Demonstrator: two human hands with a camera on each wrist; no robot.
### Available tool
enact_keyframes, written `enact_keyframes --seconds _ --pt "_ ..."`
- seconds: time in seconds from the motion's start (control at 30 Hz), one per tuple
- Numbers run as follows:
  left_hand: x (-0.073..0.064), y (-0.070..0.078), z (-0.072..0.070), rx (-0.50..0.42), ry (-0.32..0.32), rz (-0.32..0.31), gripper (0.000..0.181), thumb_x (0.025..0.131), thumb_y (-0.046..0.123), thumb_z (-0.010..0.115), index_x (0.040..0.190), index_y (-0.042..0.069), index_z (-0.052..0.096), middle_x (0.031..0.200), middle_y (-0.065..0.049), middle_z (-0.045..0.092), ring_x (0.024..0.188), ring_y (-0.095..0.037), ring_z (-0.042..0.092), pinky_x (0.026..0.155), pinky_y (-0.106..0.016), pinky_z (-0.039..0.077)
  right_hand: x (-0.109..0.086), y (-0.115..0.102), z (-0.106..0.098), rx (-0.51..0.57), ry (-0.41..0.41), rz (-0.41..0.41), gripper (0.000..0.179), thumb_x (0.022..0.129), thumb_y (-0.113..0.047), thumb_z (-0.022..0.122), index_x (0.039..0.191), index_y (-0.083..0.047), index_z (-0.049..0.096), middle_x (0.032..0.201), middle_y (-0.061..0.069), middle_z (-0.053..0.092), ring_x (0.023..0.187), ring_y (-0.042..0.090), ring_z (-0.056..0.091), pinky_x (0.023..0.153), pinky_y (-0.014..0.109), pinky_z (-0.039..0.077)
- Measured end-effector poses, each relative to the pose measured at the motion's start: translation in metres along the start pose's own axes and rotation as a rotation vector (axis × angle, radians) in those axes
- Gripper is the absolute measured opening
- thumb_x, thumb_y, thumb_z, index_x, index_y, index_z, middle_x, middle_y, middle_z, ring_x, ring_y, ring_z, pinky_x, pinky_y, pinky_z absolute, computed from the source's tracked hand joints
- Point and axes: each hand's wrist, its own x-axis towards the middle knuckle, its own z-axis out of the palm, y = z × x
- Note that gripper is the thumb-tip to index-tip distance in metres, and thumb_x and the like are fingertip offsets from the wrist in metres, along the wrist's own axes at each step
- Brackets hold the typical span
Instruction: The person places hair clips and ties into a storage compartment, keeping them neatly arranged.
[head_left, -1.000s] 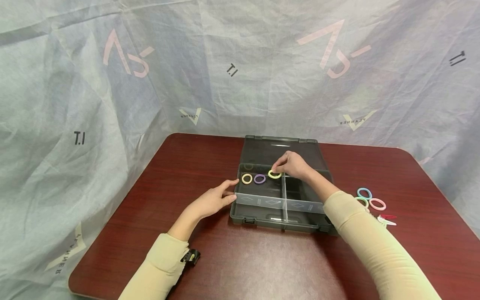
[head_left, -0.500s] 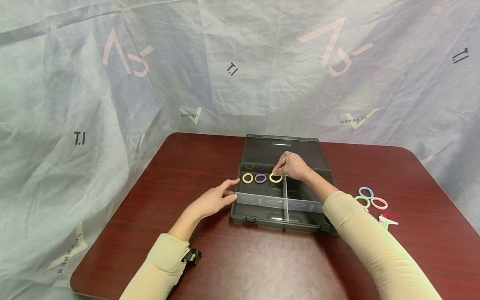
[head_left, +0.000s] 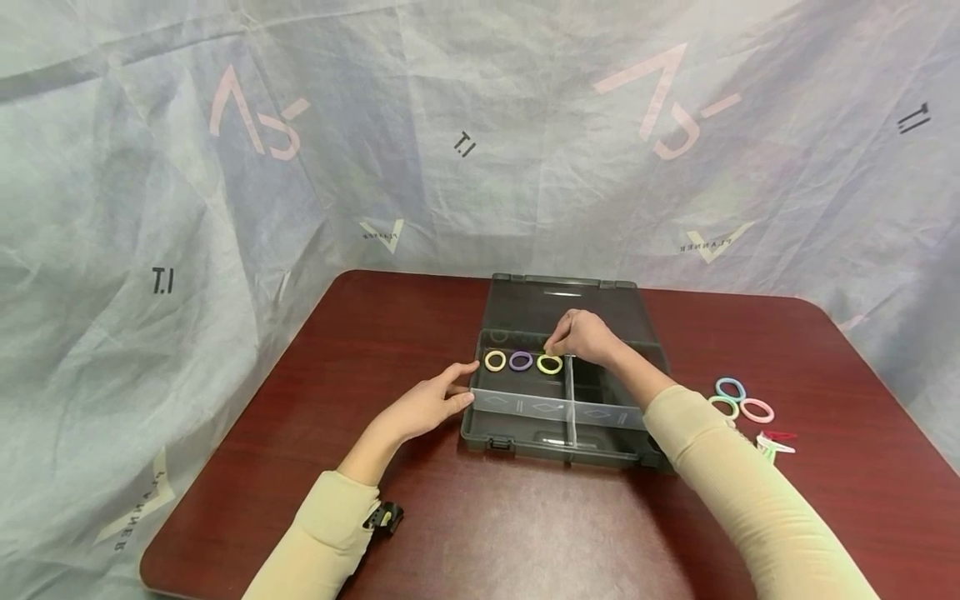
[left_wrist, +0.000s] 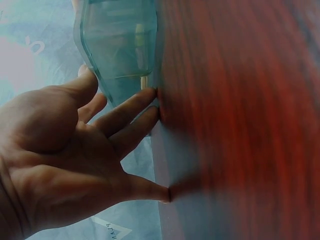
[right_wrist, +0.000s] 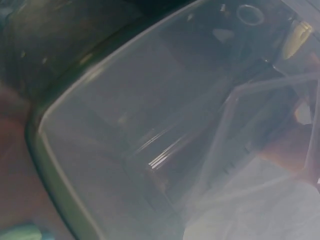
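Note:
A dark translucent divided box lies on the table with its lid folded back. In its back left compartment, a cream hair tie, a purple hair tie and a yellow-green hair tie form a row. My right hand pinches the far edge of the yellow-green one, beside the lengthwise divider. My left hand rests against the box's left side, thumb and fingers spread. In the left wrist view, the left hand has its fingers extended along the box wall.
Right of the box lie a blue hair tie, a green hair tie and a pink hair tie. Near them are small red and white pieces, partly behind the right sleeve. A clear divider strip crosses the box.
My right hand has lowered the yellow-green hair tie and shifted it slightly toward me, level with the other two. The left hand stays at the box's side.

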Motion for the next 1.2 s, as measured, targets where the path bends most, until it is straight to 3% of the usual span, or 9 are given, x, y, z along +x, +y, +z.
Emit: enact_keyframes --seconds 0.3,0.77,1.2 --pt "0.002 -0.003 0.001 0.012 -0.002 0.008 0.057 0.105 0.028 0.058 0.158 0.023 0.036 0.135 -0.014 0.063 0.122 -0.024 0.062 0.101 -0.047 0.048 -0.003 0.0 -0.014 0.054 0.003 -0.05 0.004 0.087 -0.012 0.081 0.087 -0.009 0.083 0.102 0.007 0.064 0.1 0.026 0.057 0.087 0.045 0.05" --pt "0.007 -0.006 -0.004 0.001 -0.001 0.021 0.057 0.106 0.028 0.057 0.158 0.022 0.036 0.136 -0.014 0.062 0.122 -0.025 0.062 0.1 -0.047 0.048 -0.02 0.002 -0.074 0.18 0.083 0.007 0.02 0.092 -0.018 0.078 0.107 -0.005 0.08 0.12 0.016 0.068 0.116 0.033 0.059 0.098 0.051 0.047" --pt "0.007 -0.004 -0.004 0.004 0.001 0.016 0.056 0.106 0.026 0.057 0.158 0.022 0.037 0.136 -0.014 0.062 0.122 -0.025 0.062 0.101 -0.048 0.048 -0.071 0.065 -0.109 0.102 0.099 0.126 0.037 0.096 -0.037 0.072 0.116 -0.007 0.076 0.126 0.019 0.067 0.123 0.037 0.056 0.099 0.057 0.044"
